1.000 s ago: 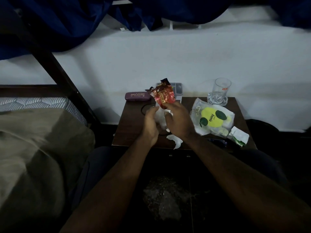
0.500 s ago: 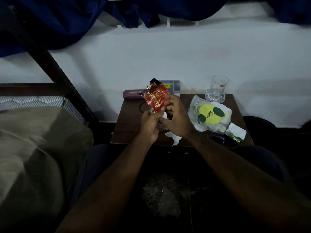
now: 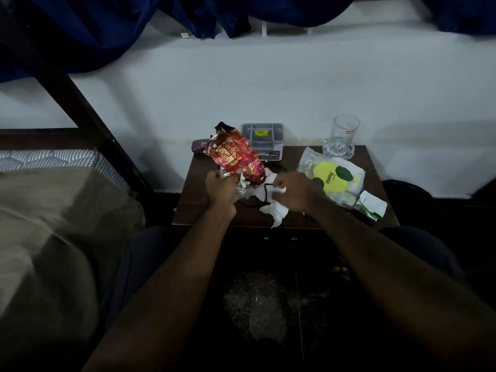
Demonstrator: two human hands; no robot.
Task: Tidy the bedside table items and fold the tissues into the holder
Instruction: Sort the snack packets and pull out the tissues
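Note:
My left hand [image 3: 221,189] grips the lower end of a red snack wrapper [image 3: 236,154], which stands tilted above the small brown bedside table [image 3: 198,208]. To the right, my right hand [image 3: 292,191] is closed on a crumpled white tissue [image 3: 276,212] that hangs over the table's front edge. More white tissue lies between the two hands. A white tissue pack with a yellow-green label [image 3: 332,175] lies on the right side of the table. A grey plastic holder box [image 3: 264,136] stands at the back, partly hidden by the wrapper.
An empty drinking glass [image 3: 343,138] stands at the back right corner. A purple case [image 3: 200,146] lies at the back left. A small white-green packet [image 3: 371,205] sits near the right front corner. A bed with a beige blanket [image 3: 53,237] is on the left, a white wall behind.
My hands have moved apart. The left hand now holds the red wrapper alone at its lower end, and the right hand has pulled away to the right with tissue in it.

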